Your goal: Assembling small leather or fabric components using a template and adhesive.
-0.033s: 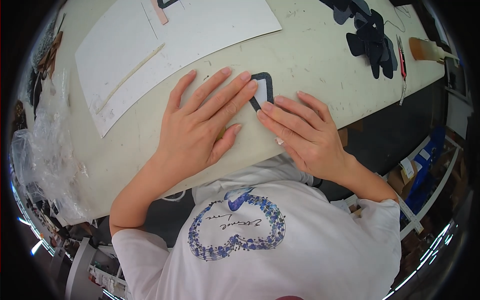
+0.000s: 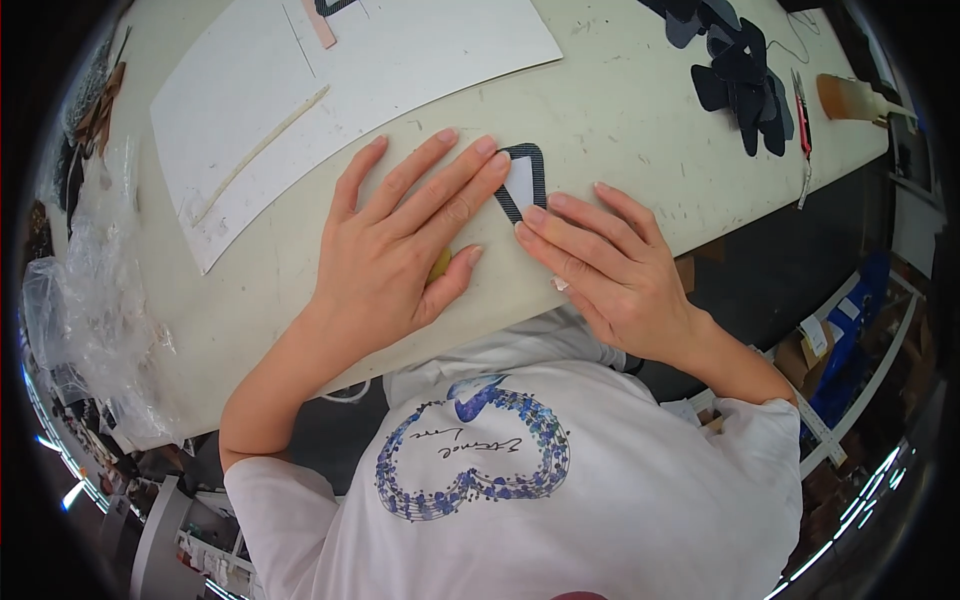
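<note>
My left hand (image 2: pixel 405 235) lies palm down with fingers stretched out, its index and middle fingertips at the left side of a small dark ribbed frame-shaped piece (image 2: pixel 534 178) with a pale centre (image 2: pixel 519 183). A yellow object (image 2: pixel 439 264), mostly hidden, shows under that palm. My right hand (image 2: pixel 610 265) rests with extended fingers at the piece's lower edge. A small white bit (image 2: pixel 559 283), too small to name, is by its fingers. Both hands are on the pale worktable (image 2: pixel 640 130).
A large white sheet (image 2: pixel 380 50) bearing a cream strip (image 2: pixel 264 140) and pink strip (image 2: pixel 324 30) lies at back left. Crumpled plastic (image 2: pixel 90 320) covers the left side. Dark cut pieces (image 2: pixel 745 100), red-handled snips (image 2: pixel 804 130) and an amber bottle (image 2: pixel 840 95) sit at back right.
My left hand's fingertips have shifted slightly up and left, uncovering a little more of the piece's left edge. My right hand shows no clear movement.
</note>
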{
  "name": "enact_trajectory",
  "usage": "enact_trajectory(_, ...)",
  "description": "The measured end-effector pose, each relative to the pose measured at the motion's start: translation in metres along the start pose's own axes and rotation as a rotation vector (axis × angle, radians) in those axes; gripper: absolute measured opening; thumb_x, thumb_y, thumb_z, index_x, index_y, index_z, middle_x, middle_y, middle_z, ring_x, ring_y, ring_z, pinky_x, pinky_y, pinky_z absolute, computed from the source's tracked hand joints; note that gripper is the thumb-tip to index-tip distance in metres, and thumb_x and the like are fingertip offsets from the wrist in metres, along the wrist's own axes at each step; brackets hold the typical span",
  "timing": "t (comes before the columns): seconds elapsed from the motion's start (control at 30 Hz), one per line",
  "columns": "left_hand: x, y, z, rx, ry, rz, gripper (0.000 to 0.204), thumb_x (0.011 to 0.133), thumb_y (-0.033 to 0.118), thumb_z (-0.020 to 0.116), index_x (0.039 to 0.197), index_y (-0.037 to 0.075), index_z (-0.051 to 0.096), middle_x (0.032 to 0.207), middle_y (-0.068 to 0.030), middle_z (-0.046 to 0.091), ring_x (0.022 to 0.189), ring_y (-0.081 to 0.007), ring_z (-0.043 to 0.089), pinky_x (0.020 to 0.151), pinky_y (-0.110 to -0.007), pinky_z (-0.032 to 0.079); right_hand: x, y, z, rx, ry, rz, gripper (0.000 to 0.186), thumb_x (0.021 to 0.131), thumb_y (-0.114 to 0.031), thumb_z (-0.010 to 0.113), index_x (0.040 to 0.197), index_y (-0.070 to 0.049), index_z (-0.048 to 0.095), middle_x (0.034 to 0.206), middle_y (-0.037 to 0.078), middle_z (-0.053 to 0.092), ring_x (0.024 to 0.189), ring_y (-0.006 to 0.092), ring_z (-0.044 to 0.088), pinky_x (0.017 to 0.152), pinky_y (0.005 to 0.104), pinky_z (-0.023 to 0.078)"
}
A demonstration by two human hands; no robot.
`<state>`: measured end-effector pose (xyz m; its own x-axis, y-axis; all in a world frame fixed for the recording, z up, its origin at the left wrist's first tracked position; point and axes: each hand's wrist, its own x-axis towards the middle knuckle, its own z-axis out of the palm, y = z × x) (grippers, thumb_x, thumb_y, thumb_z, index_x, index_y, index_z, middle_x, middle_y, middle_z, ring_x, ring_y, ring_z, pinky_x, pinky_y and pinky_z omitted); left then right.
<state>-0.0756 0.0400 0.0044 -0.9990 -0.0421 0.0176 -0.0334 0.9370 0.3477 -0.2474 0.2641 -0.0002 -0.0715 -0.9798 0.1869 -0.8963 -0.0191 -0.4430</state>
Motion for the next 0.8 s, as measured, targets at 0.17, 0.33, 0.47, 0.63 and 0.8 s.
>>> enact_trajectory(0.17, 0.0, -0.005, -0.002, -0.008, 0.024, 0.0, 0.071, 0.095, 0.028, 0.07, 0.163, 0.016, 0.057, 0.17, -0.0019, 0.052, 0.152, -0.0283, 0.049, 0.131, -0.054, 0.025, -0.001, 0.006, -0.004, 0.223, 0.013, 0.031, 0.05, 0.089, -0.002, 0.069, 0.138, -0.006, 0.076, 0.147, 0.007, 0.07, 0.137, 0.0277, 0.062, 0.118, 0.0505, 0.045)
enact_trajectory(0.33, 0.0, -0.005, 0.002, -0.188, 0.08, 0.008, 0.069, 0.094, 0.024, 0.07, 0.162, 0.016, 0.058, 0.169, -0.0018, 0.053, 0.151, -0.0285, 0.05, 0.129, -0.053, 0.028, 0.015, 0.001, -0.002, 0.208, 0.137, 0.144, 0.052, 0.091, -0.002, 0.069, 0.143, -0.005, 0.072, 0.15, 0.008, 0.068, 0.141, 0.0284, 0.06, 0.123, 0.0495, 0.043)
enact_trajectory(0.47, 0.001, 0.001, 0.003, 0.037, 0.066, 0.017, 0.067, 0.094, 0.02, 0.068, 0.16, 0.016, 0.06, 0.167, -0.0019, 0.055, 0.15, -0.0283, 0.051, 0.129, -0.053, 0.03, 0.013, 0.0, 0.002, -0.008, 0.045, 0.082, 0.054, 0.092, -0.005, 0.072, 0.146, -0.005, 0.07, 0.152, 0.007, 0.067, 0.143, 0.0272, 0.059, 0.124, 0.0498, 0.04)
enact_trajectory(0.63, 0.004, 0.004, 0.006, 0.028, 0.148, -0.05, 0.064, 0.095, 0.014, 0.066, 0.158, 0.016, 0.062, 0.165, -0.0029, 0.057, 0.147, -0.0298, 0.053, 0.126, -0.052, 0.034, 0.011, 0.001, -0.002, -0.042, -0.001, 0.067, 0.052, 0.093, -0.007, 0.073, 0.145, -0.006, 0.07, 0.152, 0.006, 0.067, 0.144, 0.0268, 0.059, 0.126, 0.0504, 0.038)
enact_trajectory(0.8, 0.0, -0.006, 0.002, -0.194, 0.18, -0.07, 0.065, 0.094, 0.01, 0.066, 0.158, 0.013, 0.061, 0.164, -0.0043, 0.058, 0.142, -0.0334, 0.055, 0.122, -0.049, 0.038, 0.02, 0.009, -0.005, 0.171, 0.095, 0.127, 0.044, 0.092, -0.002, 0.07, 0.136, -0.006, 0.074, 0.14, 0.008, 0.071, 0.133, 0.0299, 0.064, 0.119, 0.0486, 0.044)
